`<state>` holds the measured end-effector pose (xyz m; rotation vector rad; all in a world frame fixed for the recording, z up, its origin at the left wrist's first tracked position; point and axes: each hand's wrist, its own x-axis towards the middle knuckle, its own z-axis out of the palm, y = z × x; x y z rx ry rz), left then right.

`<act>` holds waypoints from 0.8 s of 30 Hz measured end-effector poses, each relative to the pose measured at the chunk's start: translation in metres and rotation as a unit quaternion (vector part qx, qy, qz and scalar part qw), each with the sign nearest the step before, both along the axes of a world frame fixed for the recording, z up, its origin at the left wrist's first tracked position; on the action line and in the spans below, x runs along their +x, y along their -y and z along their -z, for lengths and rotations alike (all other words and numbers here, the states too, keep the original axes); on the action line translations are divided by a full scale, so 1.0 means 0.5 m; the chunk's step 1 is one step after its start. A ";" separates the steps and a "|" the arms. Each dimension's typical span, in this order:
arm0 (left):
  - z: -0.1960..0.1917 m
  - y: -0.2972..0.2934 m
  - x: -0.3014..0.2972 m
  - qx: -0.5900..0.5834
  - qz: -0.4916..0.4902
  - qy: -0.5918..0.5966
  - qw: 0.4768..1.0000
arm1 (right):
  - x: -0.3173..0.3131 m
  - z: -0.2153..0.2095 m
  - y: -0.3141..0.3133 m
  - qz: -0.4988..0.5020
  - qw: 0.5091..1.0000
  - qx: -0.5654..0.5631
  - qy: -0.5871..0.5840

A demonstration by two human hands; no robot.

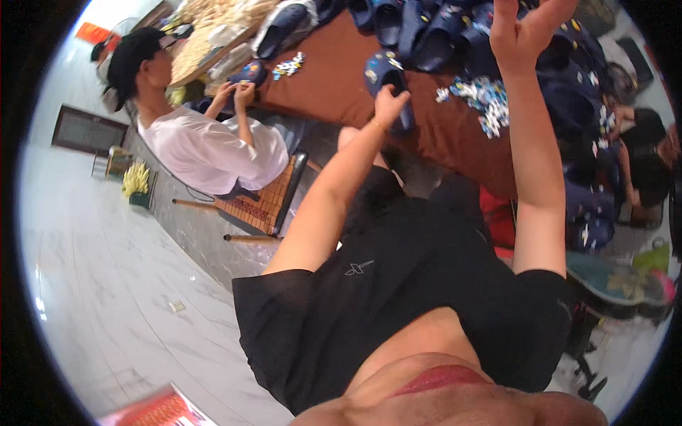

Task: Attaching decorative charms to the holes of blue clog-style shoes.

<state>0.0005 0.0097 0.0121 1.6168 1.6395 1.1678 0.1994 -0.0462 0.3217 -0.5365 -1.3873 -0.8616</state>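
Observation:
My left hand (389, 106) grips a dark blue clog (382, 69) by its opening, with the toe pointing away from me. Small coloured charms dot the clog's toe. Farther right, my right hand (527, 32) is raised over the table toward the pile of clogs. Its thumb and fingers are spread apart, though the tips run out past the upper edge, and I see nothing held in it. Between my two arms, a heap of small white and blue charms (490, 103) lies on the brown tabletop (327, 78).
Many dark blue clogs (433, 42) crowd the far side and right of the table. At left, a person in a white shirt (206, 149) sits on a woven chair (266, 202), handling another clog (250, 71). A smaller charm heap (289, 66) lies near them. Another person (646, 156) is at far right.

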 end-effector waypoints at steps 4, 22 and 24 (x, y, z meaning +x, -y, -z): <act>-0.004 -0.021 0.004 -0.062 -0.003 -0.004 0.998 | -0.002 0.003 0.075 0.013 1.000 -0.013 0.010; -0.034 0.086 -0.105 -0.014 0.027 -0.155 0.988 | -0.021 0.692 -0.102 -0.113 0.628 -0.770 0.019; -0.027 0.112 -0.115 -0.008 0.079 -0.141 0.987 | -0.007 0.714 -0.131 -0.075 0.701 -0.709 -0.029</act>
